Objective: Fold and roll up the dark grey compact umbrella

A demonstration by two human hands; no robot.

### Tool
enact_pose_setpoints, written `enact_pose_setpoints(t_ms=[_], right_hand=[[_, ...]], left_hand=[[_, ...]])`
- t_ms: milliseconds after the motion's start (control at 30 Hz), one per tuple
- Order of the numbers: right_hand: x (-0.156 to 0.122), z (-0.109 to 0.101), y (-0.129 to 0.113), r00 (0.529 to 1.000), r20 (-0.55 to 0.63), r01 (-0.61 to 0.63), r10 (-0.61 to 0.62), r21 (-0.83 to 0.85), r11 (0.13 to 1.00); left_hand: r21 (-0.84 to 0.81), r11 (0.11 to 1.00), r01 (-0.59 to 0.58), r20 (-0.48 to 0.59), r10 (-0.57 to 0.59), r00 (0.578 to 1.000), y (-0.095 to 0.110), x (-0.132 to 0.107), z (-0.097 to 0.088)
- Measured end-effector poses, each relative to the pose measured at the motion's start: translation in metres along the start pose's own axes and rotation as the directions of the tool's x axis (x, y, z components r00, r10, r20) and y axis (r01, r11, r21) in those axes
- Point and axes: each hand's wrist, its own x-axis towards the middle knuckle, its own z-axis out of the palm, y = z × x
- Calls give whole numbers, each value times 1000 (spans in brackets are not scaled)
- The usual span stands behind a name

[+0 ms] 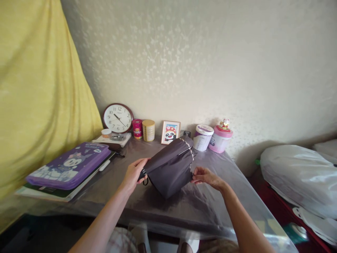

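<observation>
A dark grey folding umbrella (168,168), its loose canopy bunched and partly spread, is held over the table in front of me. Its edge has a light checked trim, and a thin metal rib tip shows near the top. My left hand (135,174) is closed around the black handle, from which a small wrist loop hangs. At the canopy's right edge, my right hand (205,176) pinches the trimmed border between thumb and fingers.
Along the wall stand a round clock (118,118), a pink tin (137,129), a yellow can (149,130), a framed panda picture (170,133) and two lidded tubs (203,137). Left lies a purple case (71,165) on folders. A white bag (300,175) sits beyond the table's right edge.
</observation>
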Motion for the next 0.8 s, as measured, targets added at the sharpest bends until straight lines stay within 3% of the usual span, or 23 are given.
enact_pose_setpoints(t_ms=[267,433,567,800], right_hand=[[-2,0,-4,995,79,71,-64,-96,993],[-1,-1,-8,977,7,210,-214,-236,949],[-8,2,-19,935,-63,298,-350,-401,866],[-35,12,-55,811,-14,476,-585,-567,673]], left_hand=[[9,1000,-1,-23,1,1000,-3,3,-3],[29,999,21,-35,-20,999,-4,5,-4],[37,999,38,-49,-37,998,-4,7,-5],[65,996,53,-74,-48,996,-1,6,-6]])
